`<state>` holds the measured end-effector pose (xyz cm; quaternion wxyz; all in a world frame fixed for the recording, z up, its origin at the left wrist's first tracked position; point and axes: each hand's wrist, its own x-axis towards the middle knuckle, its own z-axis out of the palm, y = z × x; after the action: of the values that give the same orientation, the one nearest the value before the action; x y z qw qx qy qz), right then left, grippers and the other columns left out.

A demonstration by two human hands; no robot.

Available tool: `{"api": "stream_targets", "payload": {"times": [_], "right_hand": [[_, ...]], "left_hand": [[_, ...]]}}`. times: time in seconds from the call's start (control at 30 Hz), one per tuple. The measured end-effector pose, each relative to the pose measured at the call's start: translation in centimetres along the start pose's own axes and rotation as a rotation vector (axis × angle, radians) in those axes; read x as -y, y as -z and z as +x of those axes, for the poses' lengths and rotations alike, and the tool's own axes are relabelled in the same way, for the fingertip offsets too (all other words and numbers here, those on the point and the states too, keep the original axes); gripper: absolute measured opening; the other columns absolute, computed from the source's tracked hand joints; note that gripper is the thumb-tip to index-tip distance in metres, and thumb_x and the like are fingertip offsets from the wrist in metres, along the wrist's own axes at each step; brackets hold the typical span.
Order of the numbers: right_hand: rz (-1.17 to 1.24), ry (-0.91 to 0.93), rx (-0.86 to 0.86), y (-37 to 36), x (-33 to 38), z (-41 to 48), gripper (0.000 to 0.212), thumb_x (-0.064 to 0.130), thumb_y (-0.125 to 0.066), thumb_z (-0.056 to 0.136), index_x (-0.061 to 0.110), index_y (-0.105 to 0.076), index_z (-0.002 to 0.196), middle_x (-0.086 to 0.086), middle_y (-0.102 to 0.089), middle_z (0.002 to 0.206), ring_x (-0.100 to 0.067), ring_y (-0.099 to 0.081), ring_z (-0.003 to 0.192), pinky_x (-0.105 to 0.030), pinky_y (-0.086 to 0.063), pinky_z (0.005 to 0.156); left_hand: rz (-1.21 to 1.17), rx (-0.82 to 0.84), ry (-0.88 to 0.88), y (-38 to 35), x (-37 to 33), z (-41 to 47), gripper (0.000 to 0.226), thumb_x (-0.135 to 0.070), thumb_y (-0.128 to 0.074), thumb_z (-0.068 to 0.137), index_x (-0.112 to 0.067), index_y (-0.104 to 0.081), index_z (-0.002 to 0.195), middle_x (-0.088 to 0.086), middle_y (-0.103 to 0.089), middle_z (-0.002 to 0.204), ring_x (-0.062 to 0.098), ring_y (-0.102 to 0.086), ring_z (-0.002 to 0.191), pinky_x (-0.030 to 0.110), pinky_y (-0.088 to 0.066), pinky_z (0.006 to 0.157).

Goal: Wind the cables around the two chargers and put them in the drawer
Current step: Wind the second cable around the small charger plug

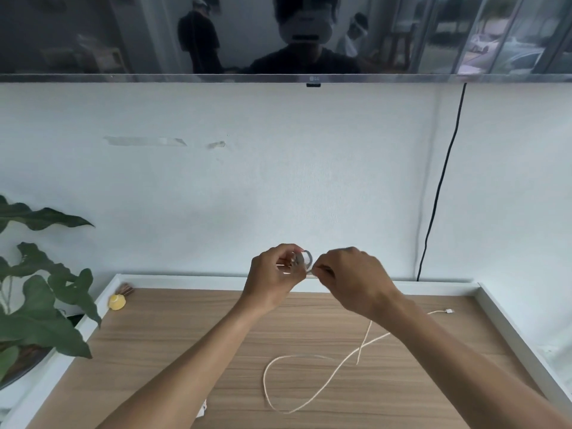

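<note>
Wooden tabletop [185, 351] below white wall [278, 181] holds loose cable [361, 348].

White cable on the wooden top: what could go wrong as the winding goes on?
The long white cable crosses itself in a loose loop on the light wooden tabletop; pulled in, it may tighten into a knot. Its free connector end lies near the raised white rim and might snag. The left hand holds the small pale charger, the right hand pinches the cable beside it; the one loop there could slip off.
</note>
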<state>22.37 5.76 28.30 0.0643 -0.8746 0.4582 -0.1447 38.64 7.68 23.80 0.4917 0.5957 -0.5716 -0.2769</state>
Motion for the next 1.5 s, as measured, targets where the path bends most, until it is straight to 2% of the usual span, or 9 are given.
{"api": "stream_targets", "payload": {"times": [0.1, 0.23, 0.4, 0.53, 0.67, 0.83, 1.0, 1.3, 1.5], "right_hand": [[-0.071, 0.058, -0.031, 2.1, -0.1, 1.0, 0.025, 0.035, -0.043, 0.097, 0.028, -0.066, 0.098, 0.008, -0.067, 0.100, -0.025, -0.062, 0.091, -0.031, -0.041, 0.068], [-0.061, 0.087, -0.042, 3.6, -0.5, 2.4, 0.019, 0.033, -0.050, 0.095, 0.033, -0.068, 0.096, 0.015, -0.068, 0.098, -0.015, -0.061, 0.091, -0.027, -0.036, 0.068], [0.393, 0.029, -0.002, 2.9, -2.7, 4.0, 0.014, 0.025, -0.063, 0.090, 0.031, -0.073, 0.082, 0.018, -0.069, 0.079, -0.002, -0.059, 0.070, -0.027, -0.048, 0.070], [0.718, 0.015, -0.003, 0.1, -3.5, 3.8, 0.035, -0.002, -0.054, 0.085, 0.025, -0.073, 0.073, -0.001, -0.071, 0.072, -0.007, -0.058, 0.064, -0.023, -0.045, 0.065], [0.796, -0.039, -0.090, -3.2, -1.6, 2.0, 0.029, 0.025, -0.064, 0.086, 0.031, -0.066, 0.059, 0.011, -0.050, 0.048, -0.002, -0.043, 0.048, -0.017, -0.037, 0.054], [0.485, 0.012, -0.168, -5.1, 1.2, 0.9, 0.035, 0.035, -0.049, 0.096, 0.022, -0.051, 0.063, 0.001, -0.045, 0.055, -0.016, -0.042, 0.056, -0.036, -0.041, 0.056], [0.208, 0.064, -0.190, -4.4, 1.8, 0.4, 0.024, 0.032, -0.045, 0.098, 0.023, -0.060, 0.081, 0.009, -0.052, 0.069, -0.018, -0.046, 0.064, -0.029, -0.033, 0.057], [0.019, 0.116, -0.048, -2.2, 1.8, 0.4, 0.027, 0.032, -0.039, 0.099, 0.023, -0.049, 0.075, 0.006, -0.053, 0.078, -0.024, -0.043, 0.072, -0.030, -0.034, 0.062], [-0.090, 0.163, -0.041, -0.1, 1.5, 0.8, 0.028, 0.037, -0.039, 0.099, 0.023, -0.064, 0.096, 0.002, -0.066, 0.098, -0.027, -0.061, 0.088, -0.030, -0.035, 0.064]], "left_hand": [[-0.042, 0.082, 0.019, 0.6, -0.1, 0.1, 0.012, -0.019, -0.068, 0.080, -0.027, -0.072, 0.088, -0.013, -0.068, 0.076, 0.011, -0.068, 0.077, 0.032, -0.056, 0.080], [-0.174, 0.247, 0.076, 1.6, -1.0, 0.3, 0.019, -0.020, -0.066, 0.075, -0.023, -0.073, 0.092, -0.001, -0.071, 0.088, 0.012, -0.068, 0.081, 0.031, -0.053, 0.084], [-0.408, 0.377, 0.099, 3.0, -2.1, 0.3, 0.029, -0.019, -0.069, 0.077, -0.010, -0.069, 0.104, 0.014, -0.067, 0.101, 0.022, -0.064, 0.094, 0.035, -0.053, 0.091], [-0.638, 0.350, 0.128, 3.9, -3.6, 0.4, 0.027, -0.010, -0.069, 0.079, 0.000, -0.067, 0.104, 0.016, -0.069, 0.101, 0.026, -0.067, 0.095, 0.034, -0.057, 0.085], [-0.686, 0.227, 0.197, 4.3, -4.7, 0.9, 0.019, -0.001, -0.058, 0.091, 0.007, -0.066, 0.106, 0.022, -0.069, 0.102, 0.032, -0.068, 0.092, 0.033, -0.058, 0.078], [-0.650, 0.018, 0.299, 4.1, -4.3, 1.4, 0.010, -0.002, -0.062, 0.089, 0.004, -0.070, 0.086, 0.013, -0.073, 0.092, 0.024, -0.071, 0.081, 0.032, -0.060, 0.076], [-0.497, -0.086, 0.350, 3.7, -2.9, 1.4, 0.009, -0.007, -0.066, 0.086, -0.007, -0.073, 0.079, 0.000, -0.072, 0.079, 0.017, -0.068, 0.073, 0.030, -0.060, 0.075], [-0.391, -0.125, 0.289, 2.2, -1.9, 0.8, 0.006, -0.015, -0.072, 0.078, -0.009, -0.073, 0.080, 0.021, -0.073, 0.094, 0.035, -0.072, 0.088, 0.042, -0.059, 0.085], [-0.186, -0.095, 0.201, 1.6, -1.2, 0.0, 0.017, -0.029, -0.070, 0.072, -0.020, -0.072, 0.087, -0.002, -0.074, 0.080, 0.018, -0.071, 0.081, 0.037, -0.058, 0.081]]}}
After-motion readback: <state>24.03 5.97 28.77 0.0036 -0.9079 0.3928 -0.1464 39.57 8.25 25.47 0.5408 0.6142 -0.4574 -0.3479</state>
